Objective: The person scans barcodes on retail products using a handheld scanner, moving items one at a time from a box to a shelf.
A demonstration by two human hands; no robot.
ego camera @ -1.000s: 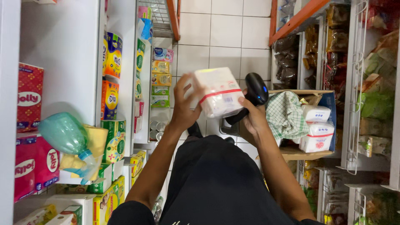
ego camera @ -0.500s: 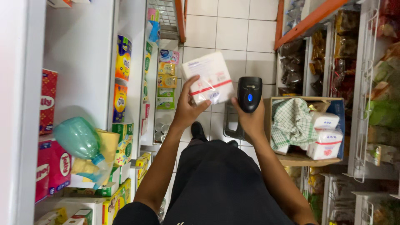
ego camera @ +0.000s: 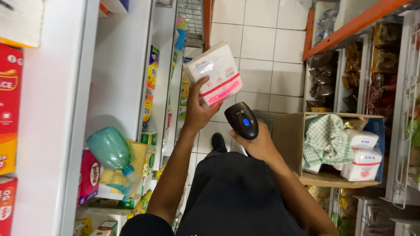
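Observation:
My left hand [ego camera: 200, 109] holds up a white soft pack of tissues [ego camera: 214, 73] with a red band, gripped from below. A red scan glow falls on the pack's lower face. My right hand [ego camera: 259, 144] grips a black handheld barcode scanner [ego camera: 241, 120] with a blue light on top, pointed up at the pack from just below and to the right of it. Both arms reach out over my dark clothing above a white tiled floor.
A cardboard box [ego camera: 284, 135] on the right holds a green checked cloth [ego camera: 326, 140] and several white tissue packs [ego camera: 361, 157]. White shelves [ego camera: 118, 78] on the left carry colourful packages and a green bottle [ego camera: 109, 150]. Wire racks with bagged goods [ego camera: 385, 74] stand at right.
My left hand has lifted the tissue pack higher and tilted it. The scanner has swung out from behind the pack to below it, and a red glow now shows on the pack.

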